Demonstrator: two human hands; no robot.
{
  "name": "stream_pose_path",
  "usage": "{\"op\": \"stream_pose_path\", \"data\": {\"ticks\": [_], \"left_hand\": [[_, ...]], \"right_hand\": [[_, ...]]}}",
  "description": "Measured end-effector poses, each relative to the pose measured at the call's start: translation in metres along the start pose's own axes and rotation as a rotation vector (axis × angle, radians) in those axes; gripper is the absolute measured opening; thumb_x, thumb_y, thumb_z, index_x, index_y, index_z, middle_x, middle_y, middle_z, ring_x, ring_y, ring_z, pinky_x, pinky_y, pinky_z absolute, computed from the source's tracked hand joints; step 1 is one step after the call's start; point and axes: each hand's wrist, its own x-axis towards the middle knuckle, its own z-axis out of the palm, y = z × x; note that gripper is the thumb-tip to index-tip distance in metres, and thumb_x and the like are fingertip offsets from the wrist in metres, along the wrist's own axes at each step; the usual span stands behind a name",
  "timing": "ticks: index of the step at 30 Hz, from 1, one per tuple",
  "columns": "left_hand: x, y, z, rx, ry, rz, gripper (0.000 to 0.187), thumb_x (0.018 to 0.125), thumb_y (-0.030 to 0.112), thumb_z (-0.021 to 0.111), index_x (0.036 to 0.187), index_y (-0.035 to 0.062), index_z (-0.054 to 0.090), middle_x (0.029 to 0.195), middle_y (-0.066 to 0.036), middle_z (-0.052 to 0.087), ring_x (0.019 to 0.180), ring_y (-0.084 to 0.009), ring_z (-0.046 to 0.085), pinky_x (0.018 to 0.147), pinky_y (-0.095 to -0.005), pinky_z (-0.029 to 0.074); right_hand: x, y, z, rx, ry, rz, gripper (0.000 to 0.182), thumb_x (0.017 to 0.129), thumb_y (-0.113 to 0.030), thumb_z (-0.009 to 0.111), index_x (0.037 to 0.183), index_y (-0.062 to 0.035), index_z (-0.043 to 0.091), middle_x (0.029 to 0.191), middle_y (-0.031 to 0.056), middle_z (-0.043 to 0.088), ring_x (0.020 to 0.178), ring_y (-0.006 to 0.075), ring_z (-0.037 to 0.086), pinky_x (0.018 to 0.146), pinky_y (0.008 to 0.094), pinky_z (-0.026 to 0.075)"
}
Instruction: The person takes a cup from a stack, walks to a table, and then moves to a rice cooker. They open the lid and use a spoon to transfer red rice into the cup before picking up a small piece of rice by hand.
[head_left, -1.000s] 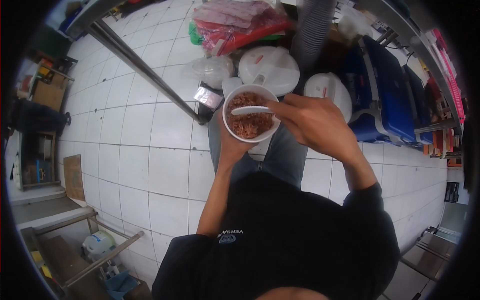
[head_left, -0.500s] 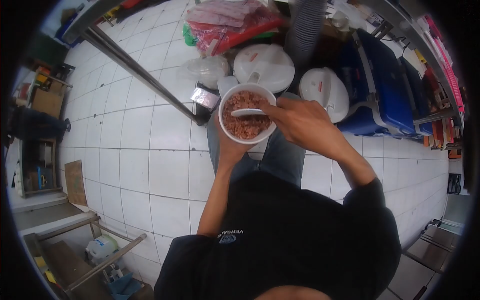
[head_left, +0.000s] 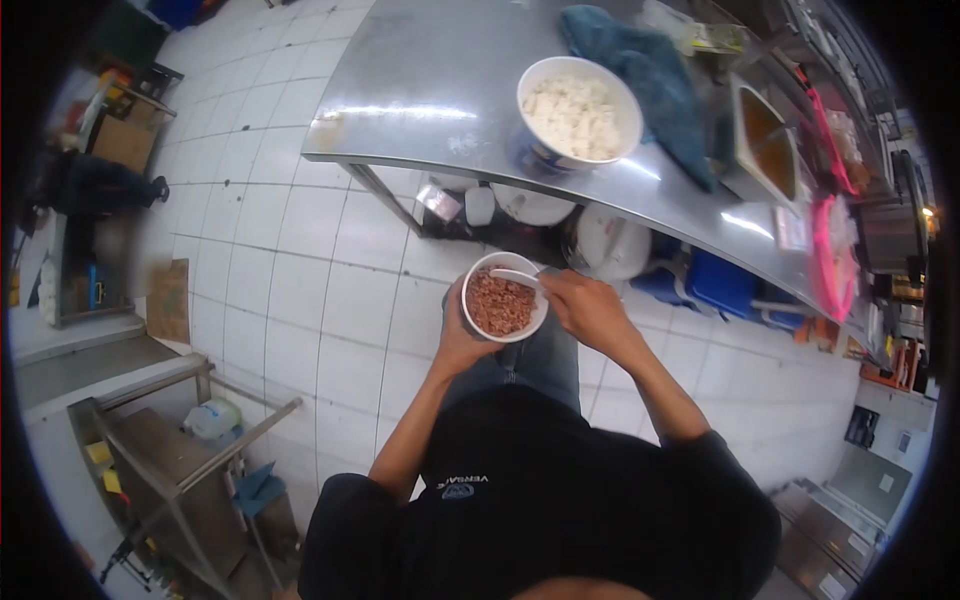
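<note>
My left hand point(head_left: 462, 335) is wrapped round the left side of a white tub point(head_left: 541, 318), held in front of my body. Reddish-brown cooked grain point(head_left: 500, 305), like red rice, lies in the tub. In my right hand point(head_left: 590, 308) is the handle of a white spoon point(head_left: 513, 274), its bowl over the grain at the far side of the rim. Beyond the tub, on a steel table point(head_left: 420, 90), stands a larger tub point(head_left: 532, 140) with white rice-like food point(head_left: 572, 115) inside.
A blue-green cloth point(head_left: 640, 75) and a steel pan of orange-brown liquid point(head_left: 768, 150) sit on the table. Under it are white lidded containers point(head_left: 610, 243) and a blue crate point(head_left: 715, 283). A metal frame point(head_left: 240, 440) stands on the left.
The view has risen and shifted, so the tabletop with the white-food tub now shows. Both hands still hold the tub and spoon; the spoon's bowl has moved toward the tub's far rim.
</note>
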Motion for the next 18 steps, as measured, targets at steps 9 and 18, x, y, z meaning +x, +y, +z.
{"op": "stream_pose_path", "data": {"ticks": [9, 18], "left_hand": [[-0.046, 0.166, 0.031, -0.053, 0.180, -0.108, 0.112, 0.054, 0.006, 0.089, 0.143, 0.0023, 0.021, 0.140, -0.015, 0.040, 0.132, -0.0271, 0.042, 0.112, -0.0404, 0.036], [-0.039, 0.118, -0.026, 0.064, 0.408, -0.139, 0.098, 0.057, 0.009, 0.091, 0.137, 0.0002, 0.034, 0.134, -0.015, 0.047, 0.122, -0.0242, 0.051, 0.103, -0.0369, 0.044]], "right_hand": [[-0.026, -0.063, -0.067, 0.461, 0.095, 0.217, 0.032, 0.095, -0.016, 0.054, 0.123, -0.0006, 0.058, 0.083, 0.0169, 0.063, 0.072, 0.0298, 0.064, 0.066, 0.0392, 0.051], [0.024, 0.103, 0.093, 0.718, -0.009, 0.872, 0.052, 0.092, -0.031, 0.060, 0.127, 0.0059, 0.052, 0.076, 0.0093, 0.061, 0.064, 0.0157, 0.057, 0.057, 0.0309, 0.046]]}}
